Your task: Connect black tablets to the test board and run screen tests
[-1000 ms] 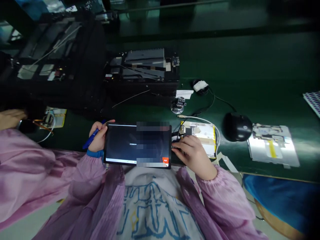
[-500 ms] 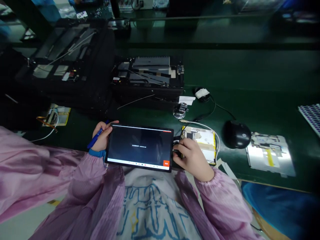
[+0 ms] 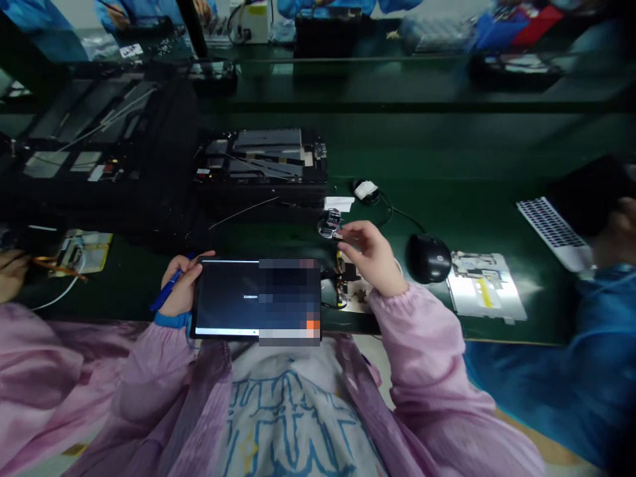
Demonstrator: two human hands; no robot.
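My left hand (image 3: 181,281) grips the left edge of a tablet (image 3: 223,298), with a blue pen (image 3: 166,291) also tucked in its fingers. The tablet's screen is lit, and part of it is blurred into blocks. Black cables (image 3: 328,273) run into its right edge. My right hand (image 3: 370,255) is pinched around the plug end of a white cable (image 3: 398,266), right beside a chrome tally counter (image 3: 330,224). Under that hand lies an opened device board with a battery (image 3: 352,295), partly covered.
A black mouse (image 3: 428,258) and a silver panel (image 3: 487,285) lie to the right. Stacked black tablet housings (image 3: 263,159) stand behind. A co-worker's hand (image 3: 616,232) is by a white keyboard (image 3: 554,232); another co-worker's hand (image 3: 12,271) is at far left.
My right hand has left the tablet's right edge and moved up to the white cable's end by the counter. The view has shifted right; my left hand still holds the tablet.
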